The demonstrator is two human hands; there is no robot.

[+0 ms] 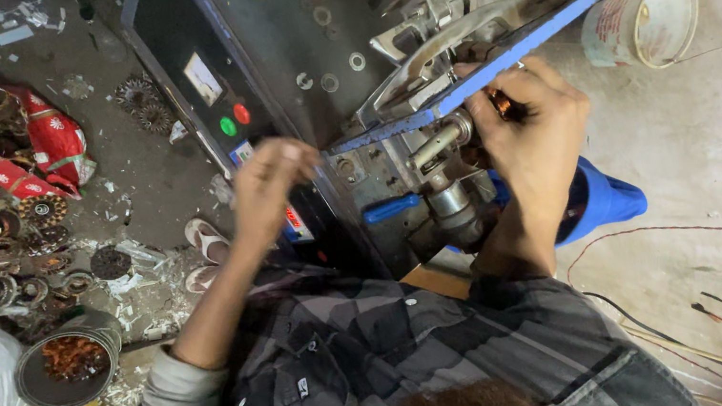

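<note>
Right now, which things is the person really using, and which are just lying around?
In use:
- left hand resting on the dark control panel
- right hand at the metal shaft
- blue plate above it

Lying about:
- white bucket
- red bag of parts
- round metal parts on the floor
- pan of copper bits
- loose wires

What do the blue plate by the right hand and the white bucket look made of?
Blue plate: likely painted metal; thin, flat, rigid edge, worn matte blue coat. White bucket: probably plastic; thin rim, smooth white wall, grimy. Right hand grips just below the plate.
</note>
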